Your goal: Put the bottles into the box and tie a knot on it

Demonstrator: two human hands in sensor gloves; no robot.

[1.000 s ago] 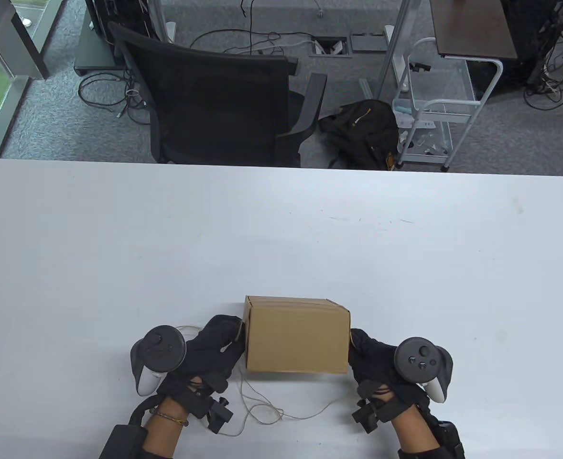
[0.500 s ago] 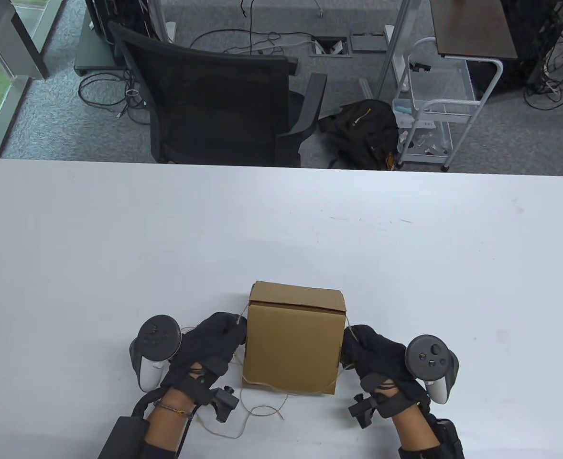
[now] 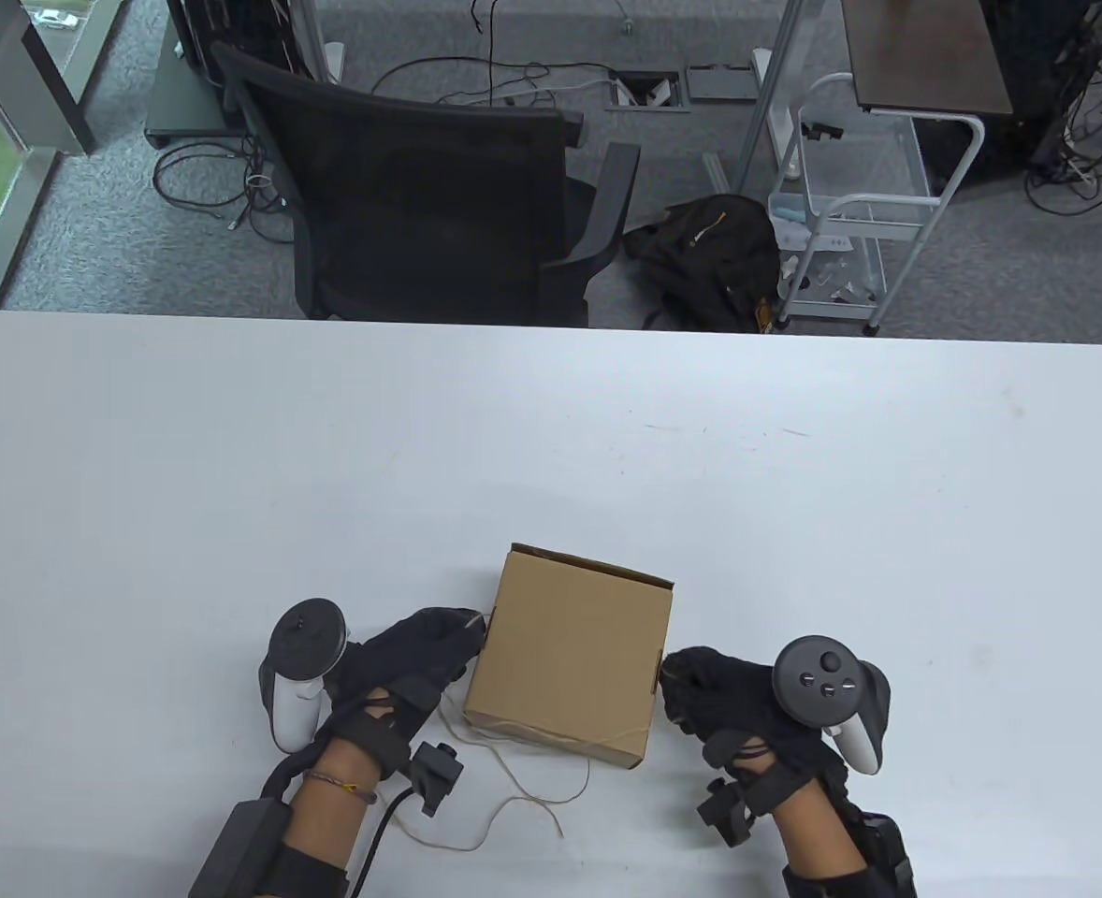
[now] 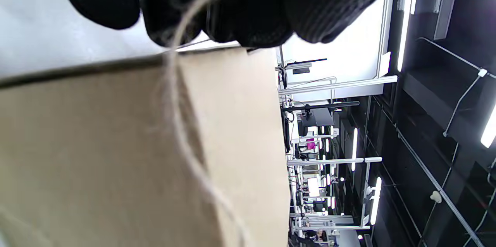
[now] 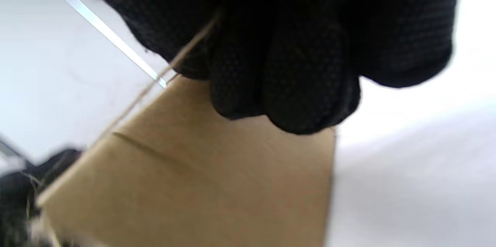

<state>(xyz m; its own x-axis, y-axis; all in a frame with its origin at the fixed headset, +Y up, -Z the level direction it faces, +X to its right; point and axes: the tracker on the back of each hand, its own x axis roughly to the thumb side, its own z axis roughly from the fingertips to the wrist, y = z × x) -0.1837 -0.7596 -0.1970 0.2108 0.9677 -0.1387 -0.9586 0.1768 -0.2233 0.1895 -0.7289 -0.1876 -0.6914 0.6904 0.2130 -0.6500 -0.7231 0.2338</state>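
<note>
Two gloved hands flank a closed cardboard box (image 3: 570,655) near the table's (image 3: 233,468) front edge, probably steadying it while twine (image 3: 551,739) runs along its near side. Left hand (image 3: 411,659) pinches twine at the box's left face; right hand (image 3: 724,692) pinches twine at the right face. Slack lies looped toward the front edge; bottles not visible.
</note>
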